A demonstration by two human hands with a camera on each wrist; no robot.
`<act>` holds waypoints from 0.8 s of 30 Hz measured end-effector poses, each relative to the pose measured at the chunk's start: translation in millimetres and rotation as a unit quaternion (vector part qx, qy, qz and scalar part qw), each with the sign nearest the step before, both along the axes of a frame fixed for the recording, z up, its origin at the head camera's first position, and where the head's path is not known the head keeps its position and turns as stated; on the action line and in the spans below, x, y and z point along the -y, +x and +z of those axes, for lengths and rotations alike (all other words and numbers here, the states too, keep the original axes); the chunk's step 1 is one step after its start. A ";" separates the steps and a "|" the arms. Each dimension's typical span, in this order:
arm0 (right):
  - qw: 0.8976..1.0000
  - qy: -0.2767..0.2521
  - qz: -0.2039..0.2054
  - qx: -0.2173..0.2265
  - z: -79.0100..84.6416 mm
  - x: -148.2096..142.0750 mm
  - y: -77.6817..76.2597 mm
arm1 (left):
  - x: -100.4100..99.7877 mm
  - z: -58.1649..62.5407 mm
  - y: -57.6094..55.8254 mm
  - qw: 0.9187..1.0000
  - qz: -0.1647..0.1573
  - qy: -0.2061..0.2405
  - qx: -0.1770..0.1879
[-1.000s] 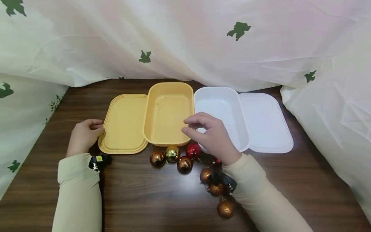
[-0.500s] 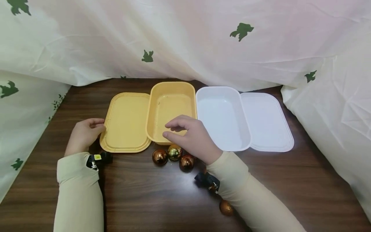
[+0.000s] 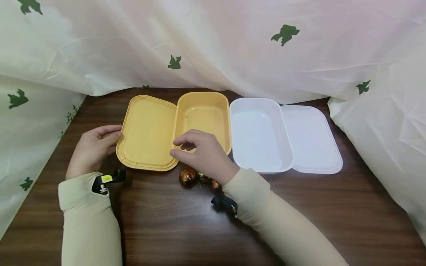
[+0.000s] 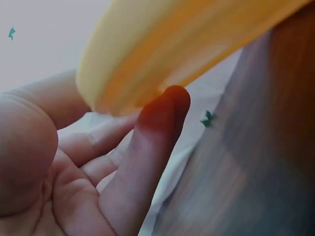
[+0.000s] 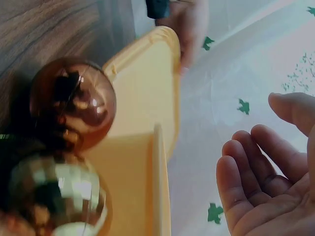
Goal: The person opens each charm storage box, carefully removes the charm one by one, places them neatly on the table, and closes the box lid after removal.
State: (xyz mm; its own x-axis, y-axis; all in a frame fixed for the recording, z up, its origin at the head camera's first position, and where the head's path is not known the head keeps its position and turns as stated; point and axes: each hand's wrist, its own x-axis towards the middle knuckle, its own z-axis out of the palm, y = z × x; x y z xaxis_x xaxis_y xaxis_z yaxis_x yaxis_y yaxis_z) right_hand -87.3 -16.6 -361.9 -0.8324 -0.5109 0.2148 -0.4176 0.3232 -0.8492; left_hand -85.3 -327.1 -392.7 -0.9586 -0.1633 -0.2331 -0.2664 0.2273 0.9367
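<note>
My left hand (image 3: 91,149) pinches the left edge of a yellow lid (image 3: 148,133) between thumb and fingers. The lid is tilted, its left side raised off the table, as the left wrist view also shows with the lid's rim (image 4: 133,59). To its right stands a yellow box (image 3: 213,118) without a cover. My right hand (image 3: 208,155) hovers over the front of this box, beside the lid's right edge, fingers relaxed and holding nothing. Below that hand lie a shiny copper bauble (image 5: 74,103) and a gold mirrored bauble (image 5: 59,196), partly hidden in the head view.
A white box (image 3: 261,136) stands against the yellow box's right side, with a white lid (image 3: 311,140) lying to its right. Other baubles are mostly hidden under my right arm. A white cloth with green bird shapes (image 3: 213,44) hangs behind the wooden table (image 3: 159,221).
My right hand has moved left from the white box across the yellow box toward the yellow lid. My left hand has taken hold of that lid and raised its left side.
</note>
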 end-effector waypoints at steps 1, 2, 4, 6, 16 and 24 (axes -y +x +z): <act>1.000 0.003 0.004 -0.002 -0.5 3.7 -0.6 | -0.7 1.0 -0.2 1.000 0.002 0.027 -0.004; 1.000 0.007 0.008 -0.003 -0.9 7.7 -1.0 | -1.5 2.0 0.0 0.999 0.003 0.047 -0.007; 1.000 0.014 0.017 -0.003 -1.9 16.0 -1.2 | -2.8 4.0 0.8 0.997 0.005 0.081 -0.013; 0.999 0.024 0.029 -0.009 -2.5 25.0 -0.8 | -4.2 5.8 2.1 0.995 0.006 0.103 -0.019; 0.994 0.068 0.046 -0.070 5.9 61.3 -0.3 | -17.8 16.6 2.2 0.982 -0.016 0.184 -0.046; 0.991 0.081 0.030 -0.102 11.8 72.6 -8.9 | -33.6 23.1 -1.9 0.980 -0.024 0.186 -0.066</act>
